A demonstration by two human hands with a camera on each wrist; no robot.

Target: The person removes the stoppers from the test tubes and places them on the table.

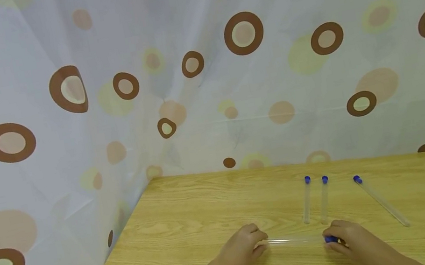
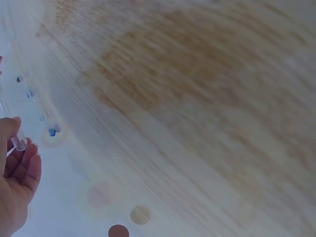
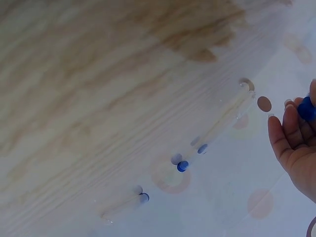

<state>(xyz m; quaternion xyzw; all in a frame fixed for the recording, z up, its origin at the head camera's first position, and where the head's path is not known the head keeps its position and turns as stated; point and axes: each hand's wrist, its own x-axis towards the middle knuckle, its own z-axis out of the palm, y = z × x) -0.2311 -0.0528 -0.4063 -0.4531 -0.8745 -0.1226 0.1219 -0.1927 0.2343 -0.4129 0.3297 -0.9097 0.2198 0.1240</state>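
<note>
A clear test tube (image 1: 293, 240) lies crosswise between both hands, level and just over the wooden tabletop. My left hand (image 1: 239, 250) pinches its left end; the left wrist view shows the rounded tip (image 2: 19, 143) between thumb and fingers. At the other end my right hand (image 1: 355, 241) holds the blue cap (image 1: 331, 239) between thumb and fingers. In the right wrist view that cap (image 3: 307, 109) shows at the frame's edge, with the tube itself mostly out of sight. Whether the cap sits fully on the tube cannot be told.
Beyond the hands, two blue-capped test tubes (image 1: 307, 203) lie side by side on the wooden table (image 1: 191, 207). Another capped tube (image 1: 383, 203) lies slanted to their right. A white curtain with brown circles (image 1: 205, 91) borders the table at the back and left.
</note>
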